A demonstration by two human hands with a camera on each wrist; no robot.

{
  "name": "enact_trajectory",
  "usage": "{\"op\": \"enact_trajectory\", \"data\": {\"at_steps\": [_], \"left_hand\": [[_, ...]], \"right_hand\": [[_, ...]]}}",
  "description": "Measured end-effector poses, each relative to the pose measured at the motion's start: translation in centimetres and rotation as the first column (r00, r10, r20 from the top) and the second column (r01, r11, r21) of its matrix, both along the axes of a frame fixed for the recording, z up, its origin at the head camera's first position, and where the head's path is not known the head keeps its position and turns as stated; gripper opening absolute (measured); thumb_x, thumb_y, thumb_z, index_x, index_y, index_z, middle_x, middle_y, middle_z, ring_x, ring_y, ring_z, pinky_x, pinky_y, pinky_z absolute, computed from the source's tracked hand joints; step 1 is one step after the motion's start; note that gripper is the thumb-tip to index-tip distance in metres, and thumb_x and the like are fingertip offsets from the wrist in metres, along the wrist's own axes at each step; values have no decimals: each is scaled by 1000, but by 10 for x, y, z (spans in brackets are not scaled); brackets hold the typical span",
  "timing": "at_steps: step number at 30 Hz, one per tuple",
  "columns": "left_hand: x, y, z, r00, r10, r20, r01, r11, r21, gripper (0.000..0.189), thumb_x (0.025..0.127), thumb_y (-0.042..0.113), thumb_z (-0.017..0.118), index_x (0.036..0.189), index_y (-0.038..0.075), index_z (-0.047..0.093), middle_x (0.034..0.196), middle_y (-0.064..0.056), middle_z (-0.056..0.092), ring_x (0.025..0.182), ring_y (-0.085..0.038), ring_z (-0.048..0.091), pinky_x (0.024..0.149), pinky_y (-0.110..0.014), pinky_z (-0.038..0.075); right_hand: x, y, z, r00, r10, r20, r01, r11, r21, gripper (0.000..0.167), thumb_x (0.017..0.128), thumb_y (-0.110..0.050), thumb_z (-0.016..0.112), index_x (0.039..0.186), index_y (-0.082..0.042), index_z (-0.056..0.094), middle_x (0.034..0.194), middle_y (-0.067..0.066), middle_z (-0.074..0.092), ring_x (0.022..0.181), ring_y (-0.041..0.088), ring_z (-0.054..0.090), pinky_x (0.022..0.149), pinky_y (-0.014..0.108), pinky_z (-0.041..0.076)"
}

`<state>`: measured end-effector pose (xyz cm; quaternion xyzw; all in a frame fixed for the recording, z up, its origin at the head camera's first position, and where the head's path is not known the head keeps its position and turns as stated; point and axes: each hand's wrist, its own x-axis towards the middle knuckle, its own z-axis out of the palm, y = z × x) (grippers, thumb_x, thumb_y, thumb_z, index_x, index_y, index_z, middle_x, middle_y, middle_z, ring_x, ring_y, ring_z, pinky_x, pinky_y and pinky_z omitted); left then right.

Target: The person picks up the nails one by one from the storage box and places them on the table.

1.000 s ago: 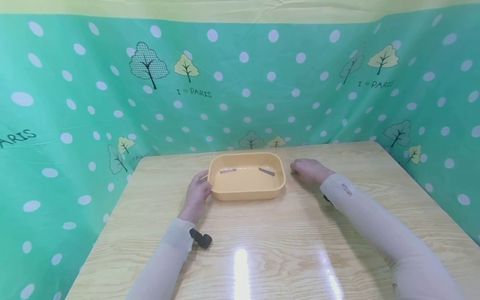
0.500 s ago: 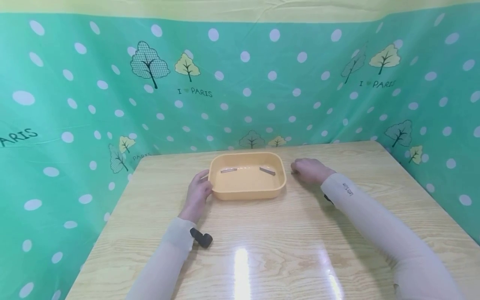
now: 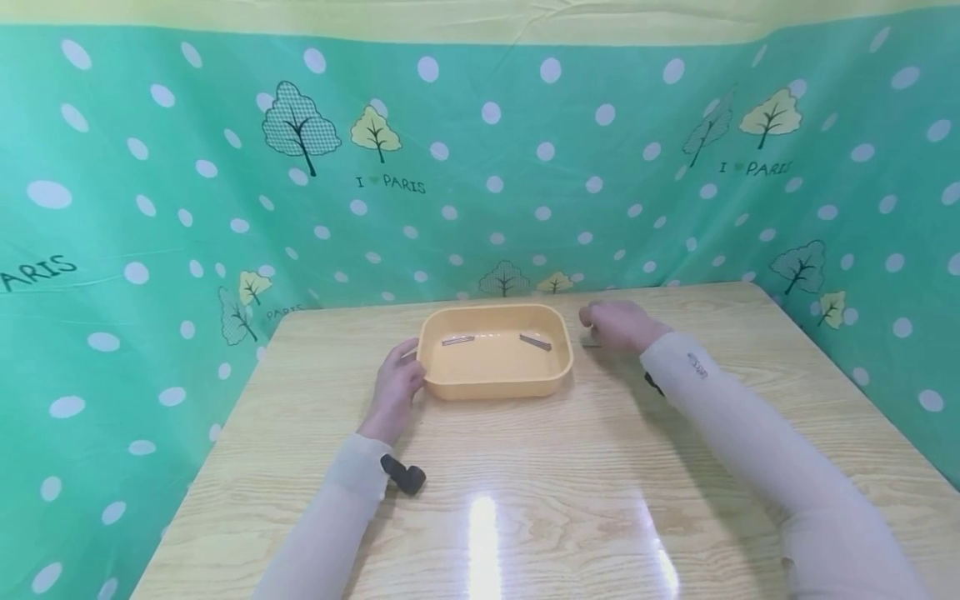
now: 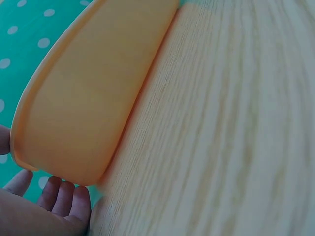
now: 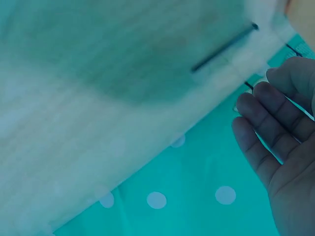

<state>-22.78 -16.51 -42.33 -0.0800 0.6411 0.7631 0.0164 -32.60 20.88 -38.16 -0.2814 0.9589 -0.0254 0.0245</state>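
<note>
My left hand [image 3: 393,387] grips the left end of a yellow-orange plastic tray [image 3: 487,389]. In the left wrist view its fingers [image 4: 64,199] lie along the tray's outer wall, with one digit at the rim. To the right of the tray, my right hand [image 3: 618,325] hovers just over the table, its fingers loosely bent. In the right wrist view nothing shows between those fingers [image 5: 256,113]. A thin dark nail [image 5: 224,47] lies on the table near that hand. Inside the tray, slim metal pieces that look like nails lie at the left [image 3: 458,340] and right [image 3: 536,342].
The wooden table [image 3: 510,450] spreads out in front of the tray. A green polka-dot curtain [image 3: 630,117] hangs along its back and sides, close behind the tray. Bright light reflects off the tabletop near the front.
My right hand has lifted and shifted slightly away toward the back, leaving a nail visible on the table under it. The left hand and the tray have stayed still.
</note>
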Motion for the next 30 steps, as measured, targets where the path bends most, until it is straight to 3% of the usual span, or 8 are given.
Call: {"op": "enact_trajectory", "data": {"at_steps": [11, 23, 30], "left_hand": [[-1, 0, 0, 1000, 7, 7, -7, 1000, 6, 68, 78, -3, 48, 144, 11, 38, 142, -17, 43, 126, -30, 47, 106, -38, 39], [0, -2, 1, 1000, -1, -12, 2, 1000, 24, 67, 79, -4, 49, 143, 9, 37, 141, -19, 42, 126, -32, 46, 106, -40, 38], [-2, -2, 1, 1000, 6, -8, -5, 1000, 18, 68, 78, -3, 50, 143, 10, 38, 141, -19, 43, 126, -31, 46, 106, -40, 37]], "right_hand": [[-9, -10, 25, 1000, -1, 22, 1, 1000, -9, 21, 86, 0, 56, 103, -6, 67, 104, 15, 67, 95, 33, 63, 82, 46, 54], [-10, -43, 47, 1000, 10, -15, -10, 1000, 10, 26, 86, -4, 60, 110, -8, 68, 104, 10, 65, 95, 30, 61, 82, 44, 53], [-10, -64, 56, 1000, 19, 3, -19, 999, -30, 34, 87, -3, 57, 118, -12, 66, 120, 9, 64, 105, 30, 61, 88, 45, 51]]}}
